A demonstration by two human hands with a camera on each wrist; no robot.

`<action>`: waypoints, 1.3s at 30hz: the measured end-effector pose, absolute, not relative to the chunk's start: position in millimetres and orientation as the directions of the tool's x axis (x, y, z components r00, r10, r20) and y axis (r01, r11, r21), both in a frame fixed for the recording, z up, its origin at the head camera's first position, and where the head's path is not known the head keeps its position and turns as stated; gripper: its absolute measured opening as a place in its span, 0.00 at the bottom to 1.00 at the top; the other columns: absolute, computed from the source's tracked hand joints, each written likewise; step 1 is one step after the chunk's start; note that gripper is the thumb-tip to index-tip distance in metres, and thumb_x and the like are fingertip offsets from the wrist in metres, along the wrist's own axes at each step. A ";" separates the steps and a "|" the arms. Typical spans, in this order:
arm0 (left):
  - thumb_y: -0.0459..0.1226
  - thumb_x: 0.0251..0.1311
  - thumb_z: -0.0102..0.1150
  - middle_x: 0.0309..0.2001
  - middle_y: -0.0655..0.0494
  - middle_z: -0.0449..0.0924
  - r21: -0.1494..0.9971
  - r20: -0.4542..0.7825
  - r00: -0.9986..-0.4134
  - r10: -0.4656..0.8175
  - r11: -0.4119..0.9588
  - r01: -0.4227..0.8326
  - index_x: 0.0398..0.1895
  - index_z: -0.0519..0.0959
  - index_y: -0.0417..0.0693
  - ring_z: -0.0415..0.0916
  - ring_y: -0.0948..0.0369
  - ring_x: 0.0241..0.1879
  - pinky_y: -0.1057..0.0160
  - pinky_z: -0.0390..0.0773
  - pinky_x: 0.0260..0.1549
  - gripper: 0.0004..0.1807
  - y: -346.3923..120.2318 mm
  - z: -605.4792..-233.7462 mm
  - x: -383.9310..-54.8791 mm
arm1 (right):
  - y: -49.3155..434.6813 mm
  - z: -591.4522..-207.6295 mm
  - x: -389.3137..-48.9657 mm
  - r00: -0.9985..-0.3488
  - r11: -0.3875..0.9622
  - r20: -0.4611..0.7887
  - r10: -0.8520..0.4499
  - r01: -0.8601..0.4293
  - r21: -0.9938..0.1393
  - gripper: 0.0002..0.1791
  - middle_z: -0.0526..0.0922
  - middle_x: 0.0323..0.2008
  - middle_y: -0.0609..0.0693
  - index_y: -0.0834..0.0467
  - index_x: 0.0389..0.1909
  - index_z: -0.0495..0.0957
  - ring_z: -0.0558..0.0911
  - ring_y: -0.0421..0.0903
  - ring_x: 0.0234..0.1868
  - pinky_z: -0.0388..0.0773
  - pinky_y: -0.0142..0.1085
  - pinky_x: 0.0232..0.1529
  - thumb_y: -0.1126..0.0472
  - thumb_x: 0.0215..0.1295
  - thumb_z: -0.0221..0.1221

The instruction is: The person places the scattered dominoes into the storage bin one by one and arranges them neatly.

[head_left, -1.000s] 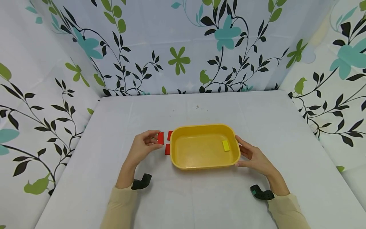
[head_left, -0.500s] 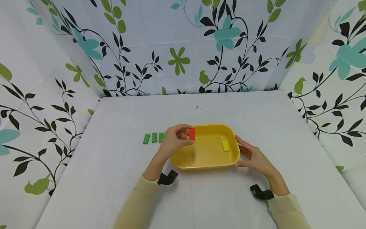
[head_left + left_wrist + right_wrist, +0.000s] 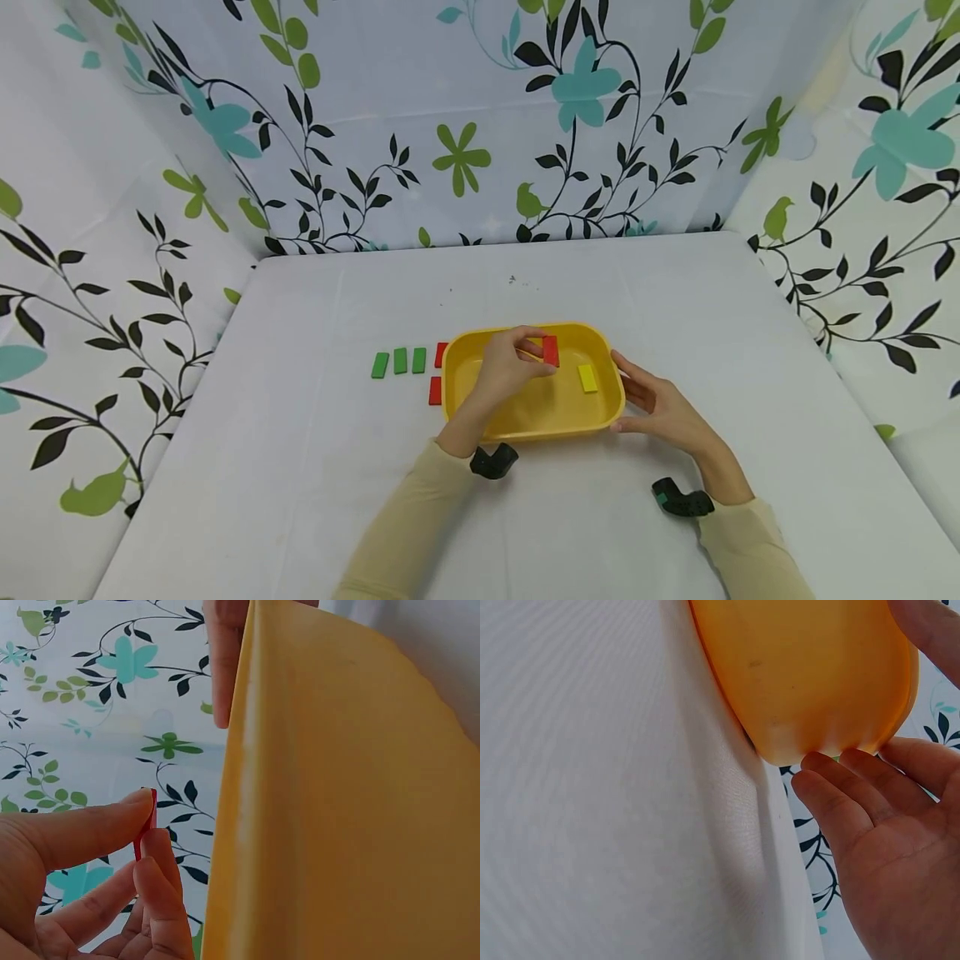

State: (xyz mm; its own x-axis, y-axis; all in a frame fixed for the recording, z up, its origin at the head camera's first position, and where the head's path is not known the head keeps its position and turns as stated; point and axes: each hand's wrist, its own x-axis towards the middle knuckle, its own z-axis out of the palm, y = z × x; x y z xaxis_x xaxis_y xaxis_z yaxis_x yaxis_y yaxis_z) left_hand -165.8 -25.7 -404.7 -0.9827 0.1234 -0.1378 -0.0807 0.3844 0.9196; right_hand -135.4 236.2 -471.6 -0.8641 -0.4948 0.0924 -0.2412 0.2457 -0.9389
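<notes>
In the head view my left hand [image 3: 504, 367] pinches a small, flat red block [image 3: 551, 351] above the inside of a yellow plastic tray [image 3: 543, 417]. The left wrist view has that red block [image 3: 147, 825] nearly edge-on between thumb and fingertips, beside the tray wall [image 3: 232, 825]. A yellow block [image 3: 587, 378] lies on the tray floor, right of the held one. My right hand [image 3: 667, 408] rests against the tray's right end; its fairly straight fingertips [image 3: 821, 761] touch the end wall, and the thumb lies along the near corner.
Two more red blocks [image 3: 435, 391] lie close to the tray's left end. Farther left stand green blocks [image 3: 401, 361], three in a row. White cloth [image 3: 570, 525] covers the table, and a floral curtain [image 3: 480, 125] hangs behind it.
My left hand has carried the red block rightward from beside the tray's left end to over its inside. The right hand has stayed at the tray's right end.
</notes>
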 end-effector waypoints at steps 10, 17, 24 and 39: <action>0.28 0.47 0.73 0.33 0.50 0.82 0.888 -0.194 -0.975 0.110 0.442 -0.127 0.54 0.81 0.46 0.76 0.60 0.29 0.70 0.78 0.29 0.26 2.1 -418.2 -179.0 | 236.5 -471.8 -136.8 -0.867 0.248 0.065 -0.495 -0.212 -0.945 0.53 0.49 0.76 0.63 0.62 0.76 0.48 0.62 0.67 0.69 0.66 0.19 0.58 0.66 0.54 0.70; 0.26 0.45 0.72 0.31 0.50 0.82 0.870 -0.238 -0.968 0.082 0.461 -0.175 0.50 0.82 0.44 0.72 0.60 0.25 0.71 0.74 0.25 0.24 12.4 -426.3 -183.5 | 235.3 -472.6 -137.1 -0.862 0.239 0.063 -0.503 -0.209 -0.948 0.53 0.49 0.76 0.63 0.62 0.76 0.48 0.61 0.68 0.70 0.66 0.19 0.59 0.66 0.54 0.70; 0.24 0.43 0.71 0.29 0.51 0.80 0.840 -0.275 -0.960 0.059 0.499 -0.210 0.47 0.82 0.42 0.71 0.61 0.21 0.71 0.73 0.21 0.24 20.9 -436.4 -186.8 | 235.5 -473.1 -137.2 -0.863 0.239 0.081 -0.499 -0.226 -0.944 0.53 0.49 0.76 0.64 0.62 0.76 0.48 0.61 0.68 0.69 0.67 0.19 0.58 0.68 0.55 0.69; 0.26 0.41 0.74 0.45 0.49 0.81 0.738 -0.304 -0.952 0.037 0.641 -0.211 0.45 0.83 0.45 0.68 0.55 0.43 0.67 0.73 0.40 0.23 27.4 -445.2 -186.6 | 234.7 -472.8 -136.2 -0.866 0.251 0.079 -0.494 -0.230 -0.940 0.53 0.48 0.76 0.64 0.63 0.76 0.48 0.62 0.65 0.69 0.67 0.19 0.58 0.68 0.54 0.69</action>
